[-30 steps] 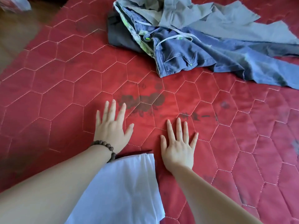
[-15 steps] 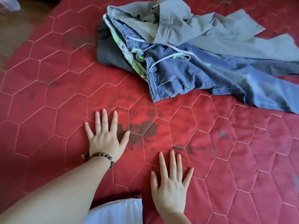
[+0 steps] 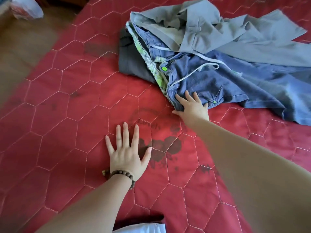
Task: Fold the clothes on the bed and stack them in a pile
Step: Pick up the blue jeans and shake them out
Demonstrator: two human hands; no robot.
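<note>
Clothes heap lying at the far side of the red bed [image 3: 70, 101]: blue jeans [image 3: 210, 81], grey garment [image 3: 227, 31] draped over them. I am seeing my right hand [image 3: 193, 108] gripping the jeans' near edge, thumb tucked beneath. My left hand [image 3: 127, 153] is pressing flat, fingers spread wide, on the quilt.

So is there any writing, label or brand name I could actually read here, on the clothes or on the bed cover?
None can be read.
Red quilted bed cover: a faint dark arc of print above the dark flower pattern may be lettering, too blurred to read.
Blue jeans: no readable label; the green button shows no legible mark.
Grey garment: no text visible.
</note>
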